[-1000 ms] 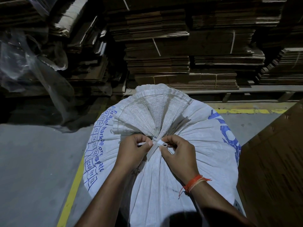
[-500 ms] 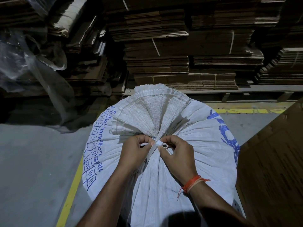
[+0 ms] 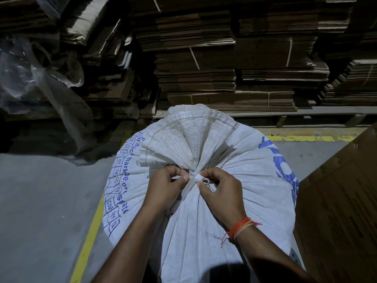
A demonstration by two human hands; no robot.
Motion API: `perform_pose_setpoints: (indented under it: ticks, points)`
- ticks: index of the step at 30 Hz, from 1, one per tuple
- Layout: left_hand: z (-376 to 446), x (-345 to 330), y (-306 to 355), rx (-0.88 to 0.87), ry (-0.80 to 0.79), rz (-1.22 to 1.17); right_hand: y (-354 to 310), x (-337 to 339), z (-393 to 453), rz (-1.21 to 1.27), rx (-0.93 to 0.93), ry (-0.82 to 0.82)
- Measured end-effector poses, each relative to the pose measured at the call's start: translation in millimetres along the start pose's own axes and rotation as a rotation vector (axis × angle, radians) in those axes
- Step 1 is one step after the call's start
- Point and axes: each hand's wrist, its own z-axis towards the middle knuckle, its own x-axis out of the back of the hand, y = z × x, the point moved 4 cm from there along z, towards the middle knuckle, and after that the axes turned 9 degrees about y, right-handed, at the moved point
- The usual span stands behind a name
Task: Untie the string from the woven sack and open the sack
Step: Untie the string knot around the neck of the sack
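From my seat, both hands sat on the tied neck of the woven sack (image 3: 195, 211), which stood directly below the camera. My left hand (image 3: 165, 190) pinched a flat end of the white string (image 3: 190, 183) between thumb and forefinger, its other fingers curled in. My right hand (image 3: 220, 193) pinched the small loop of the knot (image 3: 201, 179) just beside it, fingers curled too. The knot lay between the two thumbs, touching both, with the loose tail running down and toward me. I judged either hand equally near; the pull would go outward, sideways. Beyond the knot the gathered mouth (image 3: 193, 144) fanned away, still closed. Nothing blocked the hands. A cardboard sheet (image 3: 336, 201) leaned at right; further off, stacked flat cartons (image 3: 224, 78).
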Motion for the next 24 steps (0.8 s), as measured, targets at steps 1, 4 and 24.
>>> perform_pose_setpoints:
  ticks: [1, 4, 24]
  points:
    - [0.4, -0.4, -0.3, 0.0, -0.003, -0.005, 0.1, 0.0, -0.2, 0.001, -0.002, 0.001]
    - [1.6, -2.2, -1.8, -0.005, -0.007, -0.011, 0.7, -0.9, -0.2, -0.004, -0.003, 0.002]
    - [1.5, -0.5, -5.1, 0.063, 0.023, -0.037, -3.3, -0.8, -1.3, -0.005, 0.043, -0.008]
